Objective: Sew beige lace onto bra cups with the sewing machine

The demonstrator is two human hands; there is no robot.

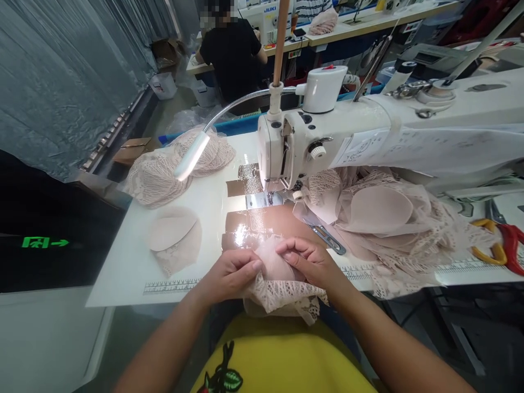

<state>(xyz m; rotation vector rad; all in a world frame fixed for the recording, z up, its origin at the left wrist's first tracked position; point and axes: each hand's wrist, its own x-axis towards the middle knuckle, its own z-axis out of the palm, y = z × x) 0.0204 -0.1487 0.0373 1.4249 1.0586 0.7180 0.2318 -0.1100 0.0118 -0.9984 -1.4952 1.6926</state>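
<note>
Between my two hands is a pale pink bra cup [275, 263] with lace trim hanging over the table's front edge. My left hand [234, 273] pinches its left side between thumb and fingers. On the other side, my right hand [306, 261] grips the cup's upper right edge with its fingertips. Both hands are just in front of the sewing machine [282, 147], whose needle area is lit. A thread snipper [327, 236] lies right of my right hand. Part of the cup is covered by my fingers.
Stacked lace cups [159, 172] lie at the back left, with a single cup piece [174, 234] nearer. Pink lace and cups [380, 213] heap under the machine arm. Red-and-yellow-handled scissors [507, 248] lie far right. A person in black [233, 54] sits beyond the table.
</note>
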